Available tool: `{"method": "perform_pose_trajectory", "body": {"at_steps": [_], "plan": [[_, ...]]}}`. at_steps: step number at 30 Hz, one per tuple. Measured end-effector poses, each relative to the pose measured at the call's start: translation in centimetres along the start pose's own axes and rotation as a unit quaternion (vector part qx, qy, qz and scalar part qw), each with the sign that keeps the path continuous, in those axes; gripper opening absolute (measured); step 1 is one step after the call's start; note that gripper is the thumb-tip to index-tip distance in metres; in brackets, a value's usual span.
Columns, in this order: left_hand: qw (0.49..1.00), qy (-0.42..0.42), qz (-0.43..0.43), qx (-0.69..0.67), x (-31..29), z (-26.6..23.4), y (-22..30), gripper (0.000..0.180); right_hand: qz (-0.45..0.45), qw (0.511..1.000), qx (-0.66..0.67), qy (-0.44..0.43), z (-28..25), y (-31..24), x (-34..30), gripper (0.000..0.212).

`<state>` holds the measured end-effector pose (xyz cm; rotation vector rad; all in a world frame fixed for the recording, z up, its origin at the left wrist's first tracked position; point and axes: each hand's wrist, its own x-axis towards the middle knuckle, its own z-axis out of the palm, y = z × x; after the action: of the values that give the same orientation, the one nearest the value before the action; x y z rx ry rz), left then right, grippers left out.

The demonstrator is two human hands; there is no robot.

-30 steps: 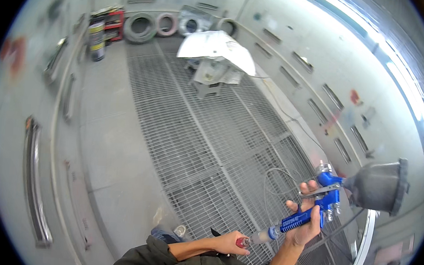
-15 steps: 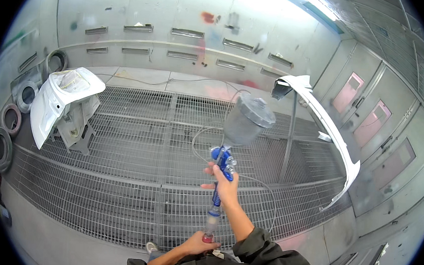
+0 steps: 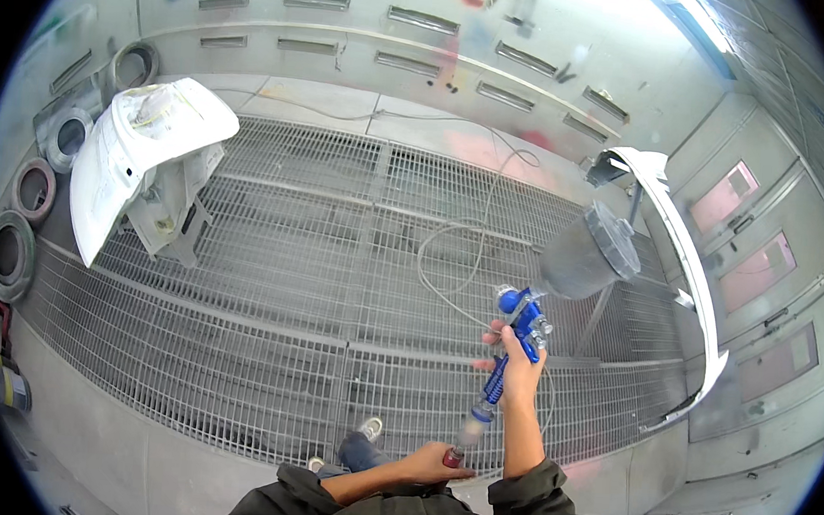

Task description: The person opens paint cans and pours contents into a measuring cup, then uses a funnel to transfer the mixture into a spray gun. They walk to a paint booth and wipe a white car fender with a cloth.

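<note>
Grated floor [image 3: 289, 219], paint-stained walls [image 3: 372, 24], right fingers [image 3: 491, 338] gripping blue spray gun [image 3: 525, 317], left fingers [image 3: 459, 473] gripping red fitting [image 3: 453, 457]

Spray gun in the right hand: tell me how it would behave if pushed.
The spray gun looks rigid, so it probably won't flex. It's likely top-heavy, apt to tip toward the bulky grey cup jutting beyond the right hand.

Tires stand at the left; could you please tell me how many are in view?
4, running down the picture's left: the topmost gray tire beyond the white body panel, then a light-gray tire, a pinkish tire and the lowest gray tire. More may be hidden.
</note>
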<state>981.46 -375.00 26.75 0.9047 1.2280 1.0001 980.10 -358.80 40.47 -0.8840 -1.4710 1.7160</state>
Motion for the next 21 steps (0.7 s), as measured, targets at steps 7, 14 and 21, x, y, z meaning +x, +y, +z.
{"method": "perform_pose_trajectory", "body": {"at_steps": [7, 14, 21], "plan": [[0.998, 0.013, 0.037, 0.046, 3.2, -5.5, 2.5, 0.044, 0.021, 1.000, -0.010, -0.011, 1.7, -0.2, 6.6, 0.018], [0.950, 0.226, 0.174, 0.126, 2.4, -14.5, 9.9, 0.039, 0.035, 0.999, -0.017, -0.029, 2.4, 0.8, 8.5, 0.023], [0.838, 0.313, 0.303, 0.329, 2.5, -18.0, 21.0, 0.029, -0.034, 0.990, 0.126, -0.059, 6.7, 3.5, 9.6, 0.037]]}}
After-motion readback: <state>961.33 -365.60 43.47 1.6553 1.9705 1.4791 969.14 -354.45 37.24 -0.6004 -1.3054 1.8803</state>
